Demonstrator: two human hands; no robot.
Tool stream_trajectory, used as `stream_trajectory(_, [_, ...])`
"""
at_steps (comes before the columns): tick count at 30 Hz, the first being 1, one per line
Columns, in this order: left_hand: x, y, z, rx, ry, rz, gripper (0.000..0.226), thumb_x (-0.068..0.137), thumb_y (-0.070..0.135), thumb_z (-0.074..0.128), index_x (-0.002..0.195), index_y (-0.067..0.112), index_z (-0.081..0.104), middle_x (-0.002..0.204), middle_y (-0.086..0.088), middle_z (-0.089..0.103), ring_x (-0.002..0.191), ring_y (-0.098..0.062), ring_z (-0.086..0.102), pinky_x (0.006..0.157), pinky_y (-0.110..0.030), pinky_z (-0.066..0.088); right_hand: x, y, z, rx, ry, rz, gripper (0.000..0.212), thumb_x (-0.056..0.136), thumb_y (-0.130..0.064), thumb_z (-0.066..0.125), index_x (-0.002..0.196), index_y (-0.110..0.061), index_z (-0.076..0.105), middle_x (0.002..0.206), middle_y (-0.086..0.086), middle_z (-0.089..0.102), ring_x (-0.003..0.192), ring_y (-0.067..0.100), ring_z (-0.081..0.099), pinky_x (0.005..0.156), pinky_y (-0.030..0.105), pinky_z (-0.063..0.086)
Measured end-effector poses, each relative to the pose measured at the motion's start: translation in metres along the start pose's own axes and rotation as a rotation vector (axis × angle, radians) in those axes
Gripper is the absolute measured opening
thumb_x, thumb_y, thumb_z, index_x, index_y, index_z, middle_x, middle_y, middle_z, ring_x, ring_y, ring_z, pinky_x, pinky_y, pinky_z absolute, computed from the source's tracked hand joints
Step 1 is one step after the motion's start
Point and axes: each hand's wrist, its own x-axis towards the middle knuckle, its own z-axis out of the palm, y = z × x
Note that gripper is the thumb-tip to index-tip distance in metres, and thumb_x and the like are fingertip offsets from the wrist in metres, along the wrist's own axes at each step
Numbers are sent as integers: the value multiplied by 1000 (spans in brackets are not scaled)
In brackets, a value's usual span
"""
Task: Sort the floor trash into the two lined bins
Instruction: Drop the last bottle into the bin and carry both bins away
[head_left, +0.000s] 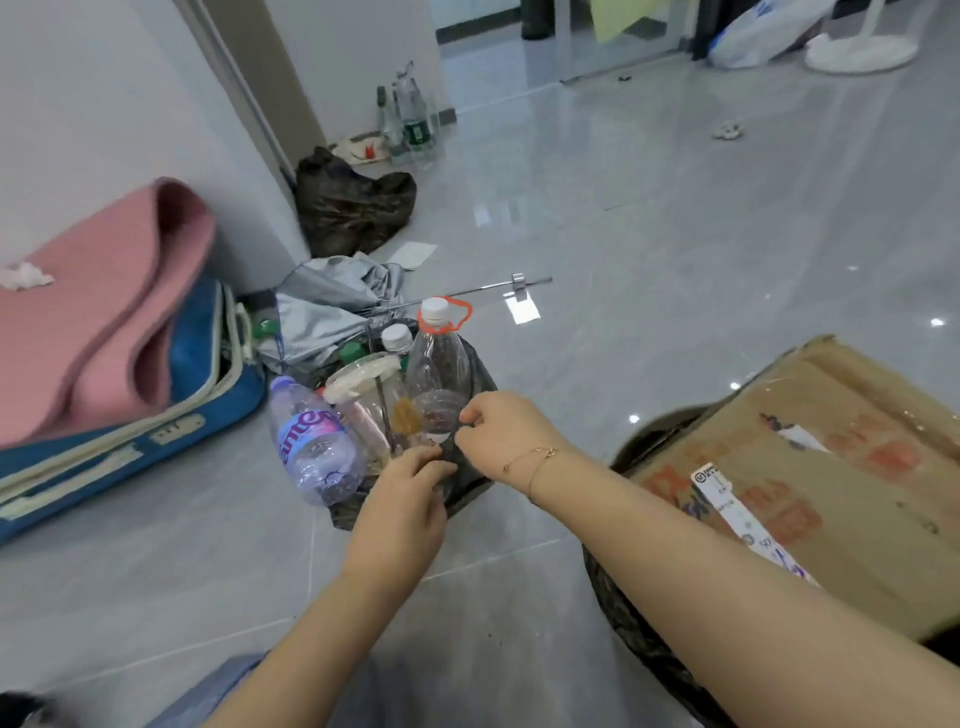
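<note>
The bottle (314, 441) at 9 o'clock of the bin wears a pink-purple label with large white letters, seemingly "ante", partly wrapped from sight. Red print on the box (810, 467) and its white sticker (737, 512) is too blurred to read.

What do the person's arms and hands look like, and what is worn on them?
Both forearms are bare; no sleeve, glove or watch shows. The right hand has a thin gold-coloured chain bracelet around its wrist. The left hand and its wrist carry nothing that is visible. No ring can be made out on the fingers.
</note>
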Motion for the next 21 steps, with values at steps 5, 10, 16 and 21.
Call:
stream_trajectory(5, [18, 6, -67, -40, 9, -143, 26, 81, 2, 61, 96, 21, 71, 88, 12, 63, 83, -8, 59, 74, -13, 42, 13, -11, 8, 270, -57, 45, 26, 89, -10, 51, 108, -2, 67, 112, 12, 65, 108, 27, 58, 98, 36, 45])
stream_trajectory(10, [51, -52, -125, 144, -97, -239, 19, 75, 15, 68, 76, 29, 55, 78, 7, 59, 74, -15, 57, 64, -31, 44, 47, -26, 55, 599, -4, 198, 25, 88, -12, 52, 109, -15, 65, 114, 5, 65, 107, 24, 59, 99, 40, 47])
stream_trajectory(16, [39, -105, -100, -602, -97, -908, 64, 74, 44, 78, 118, 21, 38, 117, -6, 52, 97, -22, 60, 66, -37, 56, 53, -28, 109, 387, 215, -105, 13, 84, -10, 55, 89, -15, 66, 93, 2, 64, 85, 18, 59, 83, 34, 48])
stream_trajectory(21, [46, -135, -64, -1100, 15, -867, 100, 49, 53, 89, 133, 28, 39, 116, -5, 64, 89, -20, 69, 58, -33, 55, 52, 0, 140, 83, 482, -374, 13, 87, -27, 53, 88, -19, 64, 86, -8, 62, 80, 12, 56, 76, 34, 47])
